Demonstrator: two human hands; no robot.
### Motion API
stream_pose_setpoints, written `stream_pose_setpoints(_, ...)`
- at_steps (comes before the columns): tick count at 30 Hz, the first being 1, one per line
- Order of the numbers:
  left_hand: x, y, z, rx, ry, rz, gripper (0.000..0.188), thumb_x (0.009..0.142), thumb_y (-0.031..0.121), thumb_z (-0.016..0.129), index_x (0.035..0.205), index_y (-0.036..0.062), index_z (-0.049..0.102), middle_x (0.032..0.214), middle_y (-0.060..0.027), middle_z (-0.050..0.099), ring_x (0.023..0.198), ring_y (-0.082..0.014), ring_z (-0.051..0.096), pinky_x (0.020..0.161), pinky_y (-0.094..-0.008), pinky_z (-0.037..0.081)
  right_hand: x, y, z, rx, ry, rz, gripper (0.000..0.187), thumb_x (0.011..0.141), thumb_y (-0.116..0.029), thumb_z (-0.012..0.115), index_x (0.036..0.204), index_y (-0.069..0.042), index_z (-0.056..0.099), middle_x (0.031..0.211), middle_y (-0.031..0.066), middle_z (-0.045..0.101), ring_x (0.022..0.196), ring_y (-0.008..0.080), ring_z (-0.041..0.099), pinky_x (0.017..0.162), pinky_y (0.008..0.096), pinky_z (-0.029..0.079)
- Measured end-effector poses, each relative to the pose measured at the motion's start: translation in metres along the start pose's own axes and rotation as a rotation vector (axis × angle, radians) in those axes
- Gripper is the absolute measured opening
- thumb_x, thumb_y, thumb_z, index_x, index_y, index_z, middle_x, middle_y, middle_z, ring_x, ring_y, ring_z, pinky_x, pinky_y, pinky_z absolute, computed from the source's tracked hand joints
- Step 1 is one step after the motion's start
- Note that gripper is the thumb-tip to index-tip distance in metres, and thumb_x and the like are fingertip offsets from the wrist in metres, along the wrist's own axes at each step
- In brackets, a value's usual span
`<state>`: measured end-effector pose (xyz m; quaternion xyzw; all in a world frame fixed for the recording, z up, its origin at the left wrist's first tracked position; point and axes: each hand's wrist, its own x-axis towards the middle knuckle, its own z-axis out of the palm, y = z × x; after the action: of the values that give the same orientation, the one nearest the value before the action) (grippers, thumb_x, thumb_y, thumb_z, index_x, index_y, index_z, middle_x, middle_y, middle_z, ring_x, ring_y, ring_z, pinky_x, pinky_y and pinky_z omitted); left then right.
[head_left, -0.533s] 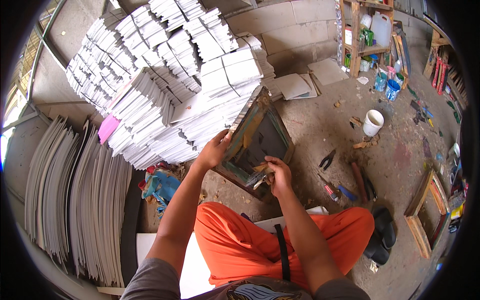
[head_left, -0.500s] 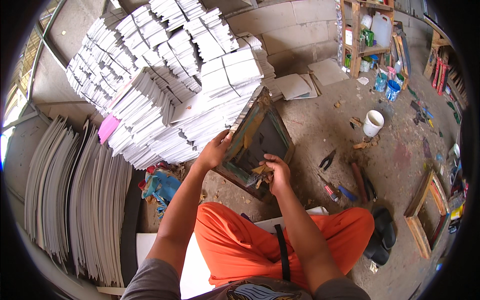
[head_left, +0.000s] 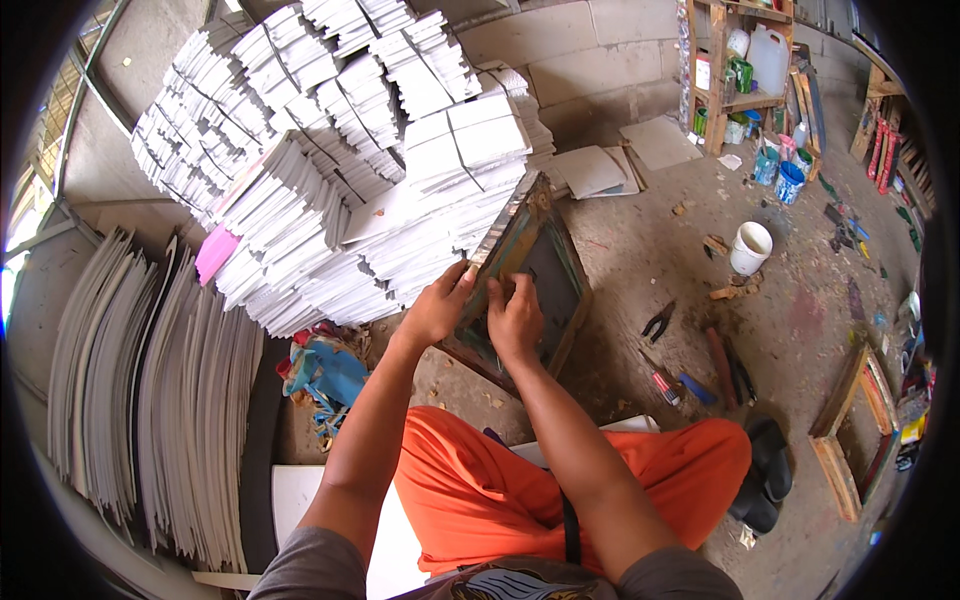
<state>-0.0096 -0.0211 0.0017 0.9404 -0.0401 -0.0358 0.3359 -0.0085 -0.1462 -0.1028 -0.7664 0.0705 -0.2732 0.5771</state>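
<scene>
A worn wooden frame (head_left: 513, 218) with dark mesh stretched across it stands tilted in front of me, its rails stained with old paint and tape. My left hand (head_left: 437, 312) grips its left rail, with the thumb over the edge. Close beside it, my right hand (head_left: 515, 318) is over the mesh along the inside of that same rail. Its fingers are curled in; whatever they pinch, if anything, is hidden. The hand covers the frame's lower middle.
Tied stacks of white paper (head_left: 465, 140) rise behind the frame. Pliers (head_left: 658, 322), a tube (head_left: 664, 388) and a white bucket (head_left: 749, 248) are on the floor to the right. Another wooden frame (head_left: 835, 440) lies farther right. Bent boards (head_left: 195, 400) lean at the left.
My right hand has moved up and left from the frame's lower part to its left rail. The torn brown strips it held no longer show. My left hand stays on the rail.
</scene>
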Motion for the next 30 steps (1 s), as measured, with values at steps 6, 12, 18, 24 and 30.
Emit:
stream_pose_setpoints(6,0.002,-0.003,-0.001,-0.014,0.005,0.012,0.063,0.111,0.050,0.046,0.149,-0.0003,0.052,0.135,-0.0261,0.065,0.129,-0.0318,0.061,0.111,-0.0385,0.044,0.009,0.014,0.001,-0.073,-0.108,0.094,0.023,0.106,-0.030,0.060,0.109,-0.008,0.059,0.099,0.0182,0.072,0.091,0.0450,0.069,0.074,0.0547,0.053)
stream_pose_setpoints(12,-0.001,-0.003,0.002,-0.044,0.018,0.042,0.064,0.110,0.050,0.047,0.146,-0.0022,0.054,0.133,-0.0291,0.066,0.128,-0.0375,0.062,0.109,-0.0410,0.045,0.013,0.028,-0.010,-0.033,-0.058,0.072,0.027,0.104,-0.031,0.063,0.099,-0.005,0.062,0.087,0.0207,0.072,0.084,0.0461,0.069,0.070,0.0552,0.051)
stream_pose_setpoints(18,-0.001,-0.002,0.002,-0.032,0.003,0.038,0.068,0.110,0.053,0.046,0.148,-0.0028,0.053,0.134,-0.0302,0.065,0.130,-0.0385,0.061,0.110,-0.0413,0.044,0.017,0.053,-0.015,-0.067,-0.095,0.121,0.036,0.105,-0.042,0.060,0.103,-0.006,0.064,0.092,0.0215,0.073,0.089,0.0474,0.069,0.073,0.0567,0.051)
stream_pose_setpoints(24,0.003,-0.007,-0.001,0.027,-0.011,0.066,0.069,0.109,0.055,0.046,0.148,-0.0020,0.053,0.135,-0.0293,0.065,0.131,-0.0386,0.061,0.111,-0.0411,0.044,0.018,0.068,-0.014,-0.006,-0.094,0.156,0.036,0.105,-0.040,0.061,0.102,-0.005,0.064,0.092,0.0241,0.072,0.091,0.0476,0.069,0.078,0.0543,0.052)
stream_pose_setpoints(30,0.020,-0.034,-0.011,-0.051,-0.033,0.114,0.071,0.109,0.056,0.046,0.150,-0.0016,0.051,0.143,-0.0273,0.061,0.138,-0.0351,0.056,0.115,-0.0389,0.040,0.058,0.315,-0.086,-0.362,0.187,0.404,0.029,0.095,-0.027,0.071,0.098,0.002,0.068,0.094,0.0245,0.074,0.089,0.0428,0.072,0.077,0.0522,0.053)
